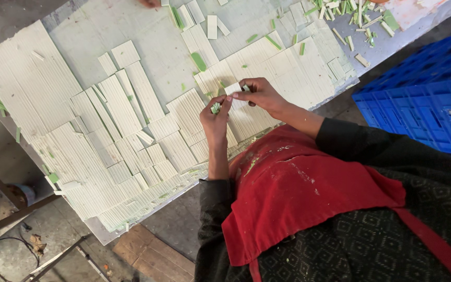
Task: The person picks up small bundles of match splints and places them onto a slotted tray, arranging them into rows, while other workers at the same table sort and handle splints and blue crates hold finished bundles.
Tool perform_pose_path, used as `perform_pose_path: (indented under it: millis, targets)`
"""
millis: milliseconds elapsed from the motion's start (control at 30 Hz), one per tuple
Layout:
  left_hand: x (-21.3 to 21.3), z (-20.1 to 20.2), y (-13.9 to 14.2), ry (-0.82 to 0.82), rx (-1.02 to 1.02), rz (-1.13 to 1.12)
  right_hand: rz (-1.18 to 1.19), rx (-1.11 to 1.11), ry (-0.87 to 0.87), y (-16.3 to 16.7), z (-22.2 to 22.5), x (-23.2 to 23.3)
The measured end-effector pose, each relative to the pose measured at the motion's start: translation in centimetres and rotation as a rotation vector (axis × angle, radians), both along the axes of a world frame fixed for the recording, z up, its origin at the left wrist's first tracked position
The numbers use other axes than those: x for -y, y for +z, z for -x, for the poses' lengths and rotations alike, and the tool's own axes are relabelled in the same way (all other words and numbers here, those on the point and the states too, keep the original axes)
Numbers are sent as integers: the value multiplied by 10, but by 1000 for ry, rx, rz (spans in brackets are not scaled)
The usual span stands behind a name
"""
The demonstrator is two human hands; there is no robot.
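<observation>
The person leans over the worktable (pixel 79 31), both hands busy on one small white ribbed piece (pixel 234 89) held just above the spread of ribbed white slabs (pixel 121 104). The right hand (pixel 259 95) pinches its upper edge with fingers closed tight; the left hand (pixel 215 116) has its fingertips pressed narrow against the lower end, where a green scrap (pixel 215 108) shows. It looks like snapping or trimming a strip off. A clean break calls for firm, even pressure from both thumbs.
</observation>
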State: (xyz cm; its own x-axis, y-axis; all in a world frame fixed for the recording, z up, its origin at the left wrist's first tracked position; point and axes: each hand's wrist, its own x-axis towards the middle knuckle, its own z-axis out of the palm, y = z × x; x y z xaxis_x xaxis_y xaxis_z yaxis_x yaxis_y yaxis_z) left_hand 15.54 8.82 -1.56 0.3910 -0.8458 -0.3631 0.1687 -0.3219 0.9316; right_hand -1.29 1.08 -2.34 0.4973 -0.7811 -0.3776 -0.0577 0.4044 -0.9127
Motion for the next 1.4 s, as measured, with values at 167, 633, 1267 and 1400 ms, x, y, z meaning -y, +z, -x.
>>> perform_pose_path:
  millis: [167, 633, 1267, 1400]
  targets:
    - [-2, 0, -8, 22, -92, 33, 15, 50, 19, -2, 0, -2]
    - [0, -1, -10, -36, -128, -8, -44, 9, -36, 2, 2, -2]
    - [-2, 2, -13, -15, -174, -6, -93, 66, 21, -3, 6, -2]
    - [-3, 1, -15, -9, -202, -22, -153, 28, -8, -3, 4, -2]
